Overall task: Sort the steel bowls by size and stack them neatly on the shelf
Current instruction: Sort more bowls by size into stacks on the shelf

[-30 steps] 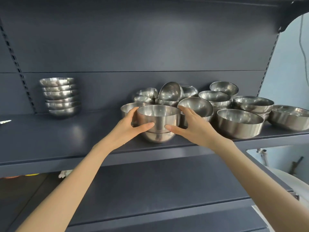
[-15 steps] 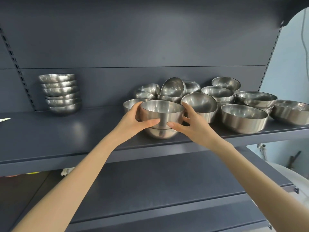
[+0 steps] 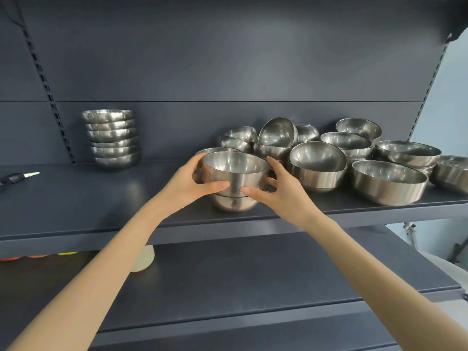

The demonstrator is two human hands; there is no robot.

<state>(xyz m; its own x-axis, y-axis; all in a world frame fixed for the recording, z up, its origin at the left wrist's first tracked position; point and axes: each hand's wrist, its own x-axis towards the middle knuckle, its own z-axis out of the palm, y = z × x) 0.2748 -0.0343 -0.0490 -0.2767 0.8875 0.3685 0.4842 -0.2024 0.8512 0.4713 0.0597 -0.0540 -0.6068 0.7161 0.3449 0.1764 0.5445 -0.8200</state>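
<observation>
A small stack of nested steel bowls stands near the front edge of the dark shelf, middle of the view. My left hand grips its left side and my right hand grips its right side, thumbs meeting on the front wall. A neat stack of several shallow bowls stands at the back left. To the right lies an unsorted heap of bowls, some tilted, with wider bowls farther right.
A black-handled tool lies on the shelf at the far left. A lower shelf runs under my arms, with a pale round object on it. Slotted uprights frame the back panel.
Both hands have closed further round the nested bowls, thumbs now nearly touching. The stack has shifted slightly left, away from the heap.
</observation>
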